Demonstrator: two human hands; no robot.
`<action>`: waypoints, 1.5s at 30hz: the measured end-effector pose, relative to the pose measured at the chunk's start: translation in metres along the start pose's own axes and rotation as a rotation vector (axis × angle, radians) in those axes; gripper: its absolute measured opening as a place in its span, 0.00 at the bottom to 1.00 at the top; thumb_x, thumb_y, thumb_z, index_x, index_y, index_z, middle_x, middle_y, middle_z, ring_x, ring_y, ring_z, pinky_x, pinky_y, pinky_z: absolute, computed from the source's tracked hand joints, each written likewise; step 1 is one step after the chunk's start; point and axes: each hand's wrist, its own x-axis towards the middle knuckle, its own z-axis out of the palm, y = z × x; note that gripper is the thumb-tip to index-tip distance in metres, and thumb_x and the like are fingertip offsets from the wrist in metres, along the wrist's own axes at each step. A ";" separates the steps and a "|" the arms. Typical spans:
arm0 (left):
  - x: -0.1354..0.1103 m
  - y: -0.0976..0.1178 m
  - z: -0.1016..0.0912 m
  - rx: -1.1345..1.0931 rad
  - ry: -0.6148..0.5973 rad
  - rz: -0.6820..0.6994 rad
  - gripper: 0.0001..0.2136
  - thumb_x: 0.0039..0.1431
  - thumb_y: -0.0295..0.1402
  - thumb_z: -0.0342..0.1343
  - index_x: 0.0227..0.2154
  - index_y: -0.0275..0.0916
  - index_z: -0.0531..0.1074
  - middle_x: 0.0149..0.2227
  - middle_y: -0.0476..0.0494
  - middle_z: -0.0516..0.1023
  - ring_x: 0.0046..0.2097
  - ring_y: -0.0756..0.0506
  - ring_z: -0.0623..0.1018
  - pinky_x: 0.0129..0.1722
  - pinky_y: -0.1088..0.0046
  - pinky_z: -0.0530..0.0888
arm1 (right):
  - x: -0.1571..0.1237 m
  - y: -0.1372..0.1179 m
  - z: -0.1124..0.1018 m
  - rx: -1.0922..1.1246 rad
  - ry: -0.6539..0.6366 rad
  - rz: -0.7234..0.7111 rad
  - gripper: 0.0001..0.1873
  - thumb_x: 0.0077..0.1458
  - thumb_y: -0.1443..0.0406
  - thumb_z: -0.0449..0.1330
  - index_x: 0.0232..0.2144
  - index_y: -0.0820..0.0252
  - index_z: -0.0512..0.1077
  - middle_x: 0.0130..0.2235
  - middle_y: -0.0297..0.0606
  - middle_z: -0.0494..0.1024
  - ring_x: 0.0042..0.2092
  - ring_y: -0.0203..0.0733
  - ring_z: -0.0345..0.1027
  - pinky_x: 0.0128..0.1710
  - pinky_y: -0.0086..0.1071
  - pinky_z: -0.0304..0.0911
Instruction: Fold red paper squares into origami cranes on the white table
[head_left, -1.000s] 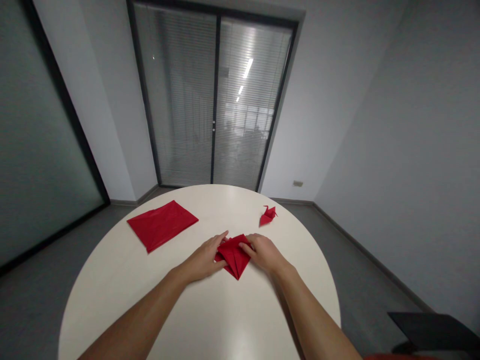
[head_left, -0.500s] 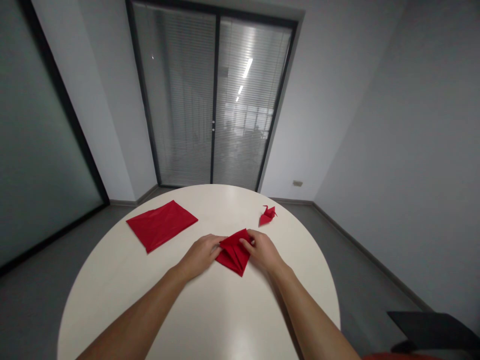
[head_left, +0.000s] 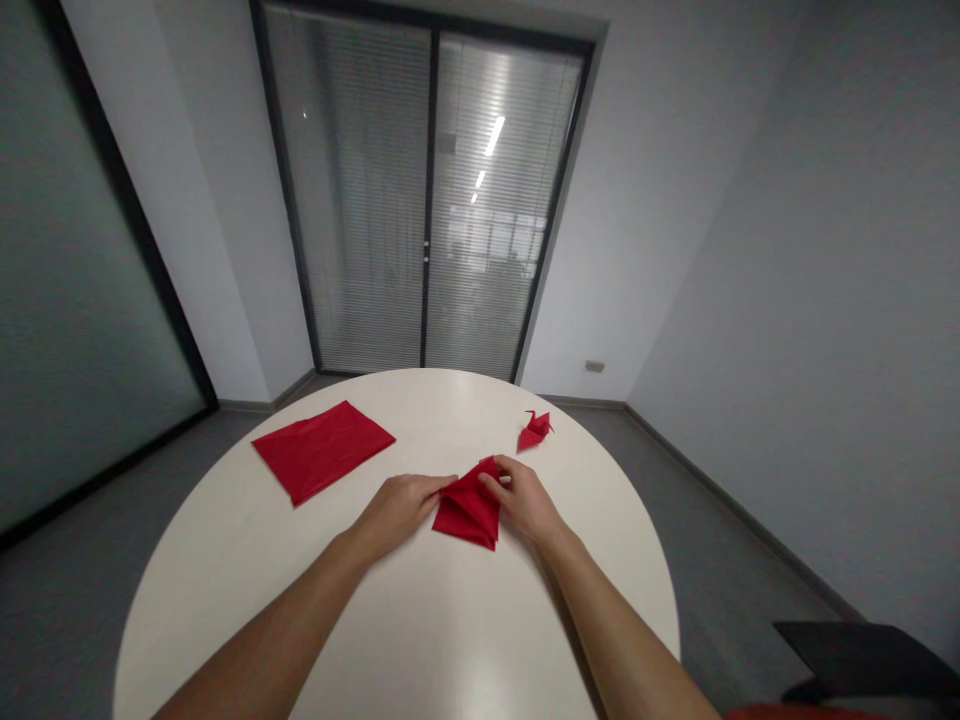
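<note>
Between my hands is a folded sheet of red paper, its layers parted so that a pocket gapes toward me. My left hand pinches its left corner, fingers pressed together and pointing right. On the far right corner, my right hand grips the paper between thumb and fingers. The paper's near edge lies at or just above the table; the exact contact is hard to see. Beyond my right hand stands a small red origami crane.
A stack of flat red paper lies at the left of the round white table. Past the far edge is a glass door with blinds. A black chair part shows at lower right.
The folded paper's near part has opened wider, and its lower corner has become a broader, flatter edge. My left fingers have straightened slightly; my right hand has barely moved.
</note>
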 end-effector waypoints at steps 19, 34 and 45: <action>-0.001 0.007 -0.006 0.078 -0.017 -0.057 0.14 0.70 0.37 0.51 0.50 0.48 0.80 0.50 0.48 0.83 0.50 0.41 0.82 0.50 0.66 0.75 | 0.007 0.006 0.004 0.232 0.071 0.105 0.11 0.56 0.62 0.61 0.37 0.61 0.80 0.40 0.44 0.84 0.38 0.46 0.77 0.41 0.38 0.71; 0.001 0.013 0.000 0.077 0.001 -0.197 0.08 0.66 0.35 0.54 0.42 0.46 0.77 0.43 0.49 0.84 0.45 0.44 0.82 0.43 0.70 0.72 | 0.006 0.015 0.017 0.332 0.173 0.176 0.34 0.39 0.73 0.64 0.53 0.57 0.72 0.50 0.43 0.74 0.42 0.42 0.70 0.39 0.33 0.69; 0.002 0.010 0.008 0.061 0.045 -0.292 0.11 0.65 0.34 0.55 0.49 0.46 0.72 0.42 0.48 0.82 0.44 0.44 0.80 0.42 0.71 0.70 | 0.001 0.005 0.022 0.286 0.076 0.095 0.28 0.49 0.66 0.64 0.54 0.58 0.70 0.31 0.29 0.70 0.33 0.38 0.67 0.36 0.32 0.63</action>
